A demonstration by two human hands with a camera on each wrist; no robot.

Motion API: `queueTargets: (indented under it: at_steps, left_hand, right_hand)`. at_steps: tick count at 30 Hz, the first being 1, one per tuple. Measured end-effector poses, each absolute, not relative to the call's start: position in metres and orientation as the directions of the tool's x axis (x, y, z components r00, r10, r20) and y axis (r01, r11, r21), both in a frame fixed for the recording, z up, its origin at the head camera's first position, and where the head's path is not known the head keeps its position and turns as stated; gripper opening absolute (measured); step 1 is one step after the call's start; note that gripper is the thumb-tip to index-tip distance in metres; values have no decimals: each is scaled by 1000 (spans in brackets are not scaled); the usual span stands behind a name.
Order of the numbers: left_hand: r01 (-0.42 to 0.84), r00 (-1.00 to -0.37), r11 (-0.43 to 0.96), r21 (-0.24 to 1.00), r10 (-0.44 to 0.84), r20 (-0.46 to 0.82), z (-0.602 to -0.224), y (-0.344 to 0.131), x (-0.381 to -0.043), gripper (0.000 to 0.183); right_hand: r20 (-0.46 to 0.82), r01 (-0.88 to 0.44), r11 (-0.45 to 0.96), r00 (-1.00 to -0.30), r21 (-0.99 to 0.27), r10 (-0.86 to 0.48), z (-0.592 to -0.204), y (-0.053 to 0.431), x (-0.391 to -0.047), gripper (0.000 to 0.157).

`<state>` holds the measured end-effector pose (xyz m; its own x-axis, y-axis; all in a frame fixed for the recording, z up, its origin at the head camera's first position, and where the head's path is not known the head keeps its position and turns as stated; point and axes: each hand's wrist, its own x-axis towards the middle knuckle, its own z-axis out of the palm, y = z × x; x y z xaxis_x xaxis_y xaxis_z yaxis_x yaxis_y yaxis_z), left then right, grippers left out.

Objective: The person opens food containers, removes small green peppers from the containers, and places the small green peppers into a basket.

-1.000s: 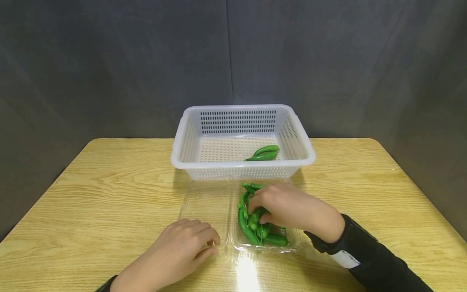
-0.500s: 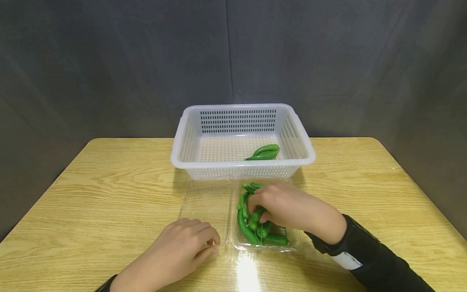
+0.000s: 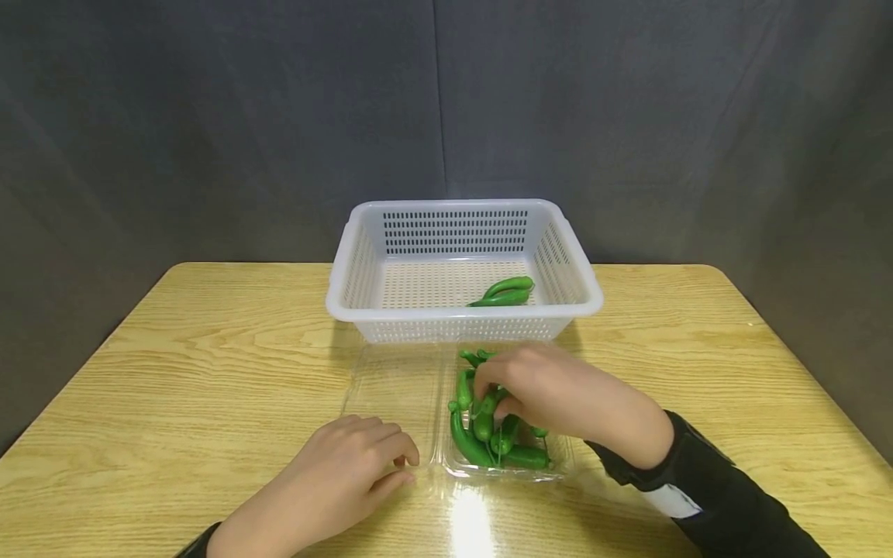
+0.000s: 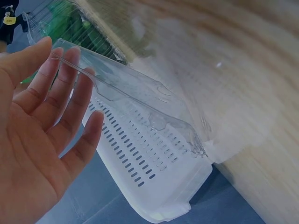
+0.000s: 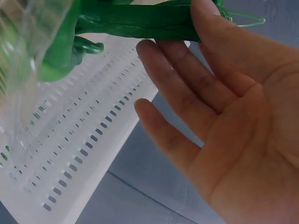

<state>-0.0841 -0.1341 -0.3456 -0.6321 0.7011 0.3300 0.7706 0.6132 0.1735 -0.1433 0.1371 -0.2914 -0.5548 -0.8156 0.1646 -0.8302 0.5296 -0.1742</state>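
My right hand [image 3: 544, 391] reaches down into the clear plastic clamshell container [image 3: 561, 465], which holds several green chili peppers [image 3: 469, 446]. Between its thumb and fingers it pinches one green chili pepper [image 5: 140, 21], partly hidden by the hand in the head view. My left hand [image 3: 352, 465] hovers at the near corner of the container's opened lid [image 3: 398, 387], fingers loosely bent and holding nothing. In the left wrist view, the lid's clear edge [image 4: 135, 98] passes right by the fingertips of the left hand [image 4: 42, 126].
Just behind the container stands a white perforated plastic basket [image 3: 460, 314] with a few green chili peppers [image 3: 508, 291] lying at its right. Everything rests on a wooden table [image 3: 174, 387], and a dark grey curtain [image 3: 279, 132] hangs behind.
Peppers along the container's left side have shifted and spread apart under my right hand, which has moved only slightly. My left hand stays in nearly the same place.
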Motion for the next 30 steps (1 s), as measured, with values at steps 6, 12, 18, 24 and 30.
queueTargets:
  at_steps: [6, 12, 18, 24, 30]
  left_hand:
    - [768, -638, 612, 187, 707, 306, -344, -134, -85, 7]
    - [764, -644, 617, 189, 712, 279, -344, -133, -85, 6]
    - [765, -641, 621, 170, 713, 283, -345, -133, -84, 6]
    - [763, -644, 627, 157, 714, 276, -345, -133, -84, 6]
    - [764, -643, 625, 159, 716, 272, -345, -133, -85, 6]
  right_hand:
    - [204, -832, 518, -552, -198, -808, -285, 142, -144, 24]
    - [245, -846, 497, -532, -192, -811, -281, 146, -145, 25]
    - [277, -848, 503, -530, -166, -802, -277, 148, -145, 25]
    - [318, -853, 494, -522, -172, -791, -273, 150, -146, 27]
    - [355, -865, 474, -501, -168, -789, -271, 154, -147, 29]
